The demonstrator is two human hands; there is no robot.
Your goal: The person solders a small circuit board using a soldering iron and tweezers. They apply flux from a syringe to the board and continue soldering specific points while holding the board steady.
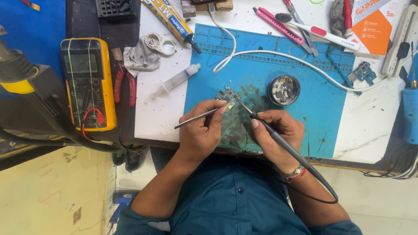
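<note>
Head cam, looking straight down at a pretty messy repair surface [370,130]. Left hand [201,130] with fingers closed on a pair of tweezers [198,117], tips pressed against a small circuit board [227,95] lying on the blue mat [322,109]. Right hand [273,132] wrapped around a soldering iron [278,139], held like a pen, fingers closed tight, tip touching the board's lower right edge. Black cord trailing off the iron back past the wrist. Mat scorched dark right under the board.

Just right of the board, a round metal tin [284,90] full of small bits. White cable [278,54] looping across the top of the mat. Small blue board piece [361,72] near the mat's right edge. Left of the mat: a clear syringe [176,80], a grey rag [140,57], red-handled pliers [125,85], a yellow multimeter [88,82] with a red lead. Along the back: a glue tube [167,16], a pink cutter knife [278,25], a white toothbrush [322,32], an orange box [374,26]. Blue cylinder tool [410,115] at far right. Hot air gun [26,82], black and yellow, off on the far left.
</note>
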